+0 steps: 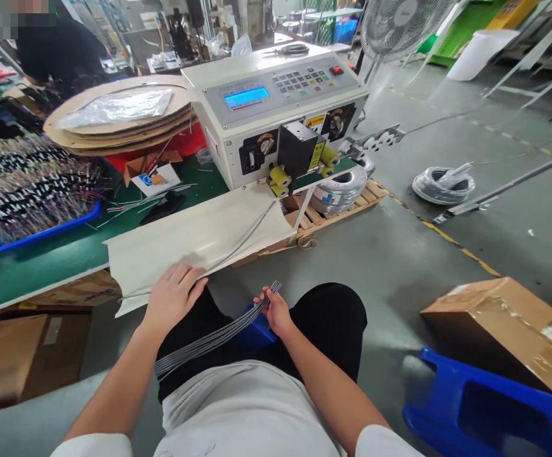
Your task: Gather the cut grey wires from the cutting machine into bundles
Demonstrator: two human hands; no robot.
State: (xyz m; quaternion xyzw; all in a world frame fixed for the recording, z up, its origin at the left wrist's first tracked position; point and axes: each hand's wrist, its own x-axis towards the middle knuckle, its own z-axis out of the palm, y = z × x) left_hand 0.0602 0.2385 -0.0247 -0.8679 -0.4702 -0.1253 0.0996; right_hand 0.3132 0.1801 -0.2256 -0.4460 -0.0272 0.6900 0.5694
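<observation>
Wire bundle [219, 333], grey, flat, in right hand [276, 311]

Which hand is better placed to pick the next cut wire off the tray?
Left hand: it rests on the tray beside the wire. Right hand already grips a bundle.

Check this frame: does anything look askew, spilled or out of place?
Mostly orderly. One oddity: a wire coil lies loose on the floor beside the pallet, away from the coil stacked there. The right hand holds the cut wires neatly bundled.
</observation>
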